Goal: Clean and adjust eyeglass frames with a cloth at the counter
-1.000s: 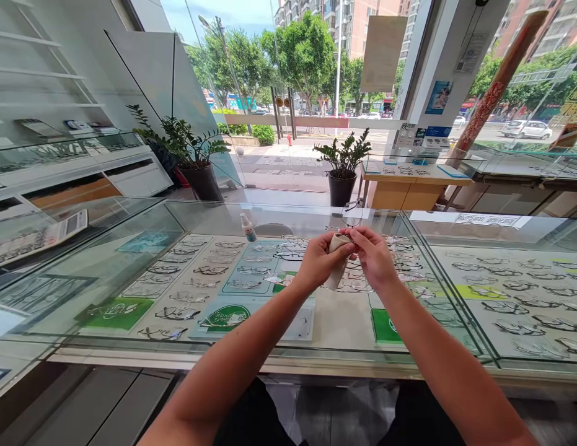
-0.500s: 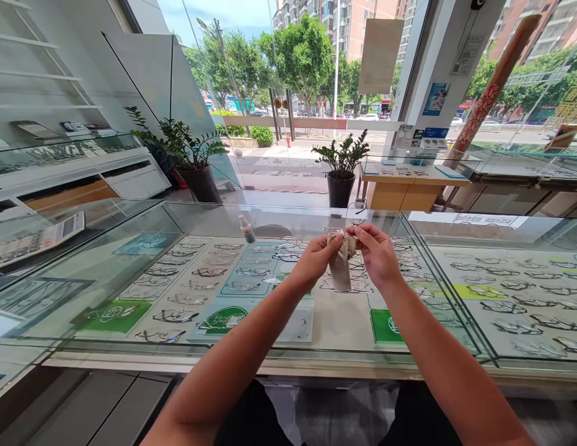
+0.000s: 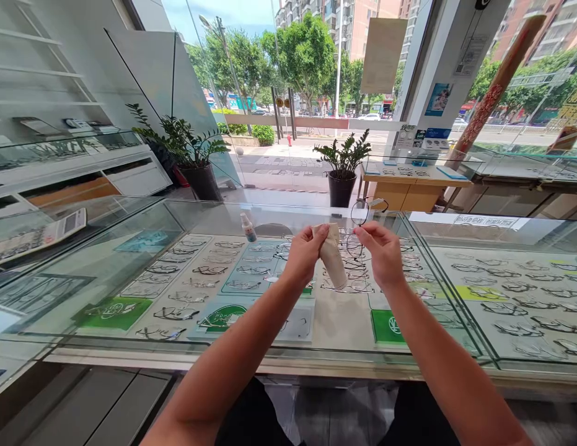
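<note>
Above the glass counter, my left hand (image 3: 305, 253) is closed on a beige cloth (image 3: 333, 260), which hangs down to the right of its fingers. My right hand (image 3: 382, 253) pinches a pair of thin dark-rimmed glasses (image 3: 360, 212) near the middle of the frame. One round lens stands above my right fingertips and the other below. A folded temple with a small pale tag sticks out at the upper right. Cloth and glasses are apart, with a small gap between them.
A small spray bottle (image 3: 248, 228) stands on the glass counter (image 3: 288, 353) to the left. Rows of spectacles lie under the glass, with green cards (image 3: 385, 326) among them. Beyond are two potted plants (image 3: 342, 186), a wooden display table (image 3: 414, 186) and a large window. A calculator-like device (image 3: 60, 232) lies far left.
The cloth has come away from the glasses, as my left hand moved left and my right hand slightly right. Both lenses now show, and the glasses are turned more upright.
</note>
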Demonstrator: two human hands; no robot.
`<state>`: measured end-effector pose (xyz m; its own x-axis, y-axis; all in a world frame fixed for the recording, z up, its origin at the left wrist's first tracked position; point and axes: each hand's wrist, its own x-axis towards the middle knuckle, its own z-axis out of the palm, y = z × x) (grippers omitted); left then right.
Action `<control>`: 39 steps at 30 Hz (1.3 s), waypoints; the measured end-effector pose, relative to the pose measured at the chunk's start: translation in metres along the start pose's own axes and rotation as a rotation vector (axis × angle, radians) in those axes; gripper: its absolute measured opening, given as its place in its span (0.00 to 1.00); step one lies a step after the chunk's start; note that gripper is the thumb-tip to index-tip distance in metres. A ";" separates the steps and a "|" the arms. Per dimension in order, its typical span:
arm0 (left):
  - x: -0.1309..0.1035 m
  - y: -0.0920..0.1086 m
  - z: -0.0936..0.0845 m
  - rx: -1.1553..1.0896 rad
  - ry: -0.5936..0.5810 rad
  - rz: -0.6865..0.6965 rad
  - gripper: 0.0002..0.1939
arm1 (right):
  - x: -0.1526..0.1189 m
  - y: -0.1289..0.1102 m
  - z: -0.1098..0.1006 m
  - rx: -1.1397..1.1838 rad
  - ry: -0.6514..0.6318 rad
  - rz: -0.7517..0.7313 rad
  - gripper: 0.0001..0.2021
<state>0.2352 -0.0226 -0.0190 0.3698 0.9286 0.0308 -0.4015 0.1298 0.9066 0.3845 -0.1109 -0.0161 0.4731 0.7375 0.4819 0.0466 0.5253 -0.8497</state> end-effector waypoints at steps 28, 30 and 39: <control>-0.037 -0.028 0.011 0.706 -0.393 0.796 0.26 | -0.013 -0.001 0.014 0.029 0.264 0.009 0.08; -0.035 -0.029 0.009 0.711 -0.394 0.828 0.26 | -0.012 0.001 0.014 0.101 0.270 0.042 0.08; -0.033 -0.025 0.004 0.818 -0.514 1.003 0.29 | -0.005 -0.008 0.007 0.228 0.370 0.143 0.09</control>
<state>0.2366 -0.0575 -0.0415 0.5531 0.2501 0.7947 -0.1433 -0.9111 0.3865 0.3757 -0.1162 -0.0099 0.7453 0.6298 0.2189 -0.2174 0.5399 -0.8132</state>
